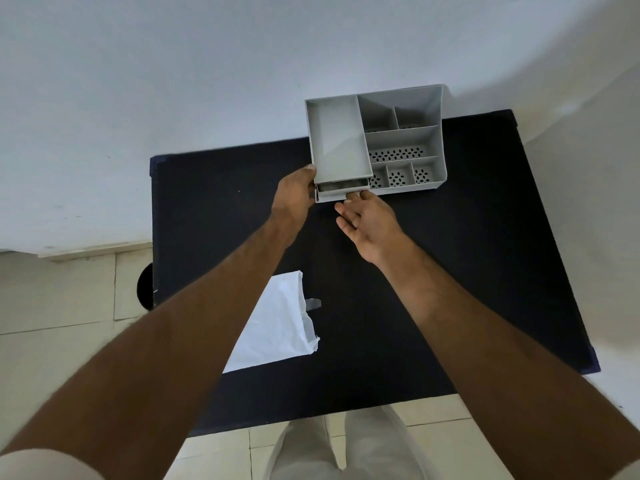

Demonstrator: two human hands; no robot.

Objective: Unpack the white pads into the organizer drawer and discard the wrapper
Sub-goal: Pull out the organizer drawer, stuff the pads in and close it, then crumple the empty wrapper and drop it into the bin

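Pads: from my remote seat I see no loose white pads; the only white item is the wrapper (pixel 277 323), lying flat on the dark surface (pixel 450 254) near me, partly under the left forearm. I cannot tell whether pads are inside it.

Drawer: the drawer (pixel 341 192) at the organizer's (pixel 405 140) lower left front is pulled out only slightly. Its inside is dim, and I cannot make out contents.

Right hand: my right hand (pixel 369 221) is at the drawer front, palm up, fingers (pixel 353 194) loosely spread with the tips touching the drawer's lip; it grasps nothing.

Left hand: my left hand (pixel 296 192) is pressed to the organizer's left corner, fingers curled against the wall, bracing it rather than gripping an object.

Organizer: grey, many compartments, all looking empty; it sits at the far edge of the surface with its back overhanging toward the wall.

Risk, slide: I judge that a hard pull or push on the drawer could shift the light organizer, since only my left hand steadies it.

Risk, drawer: pulled too far, the drawer could come free and tip.

Risk, wrapper: the left forearm passes over the wrapper, so a careless sweep back could drag it off the near edge to the floor.
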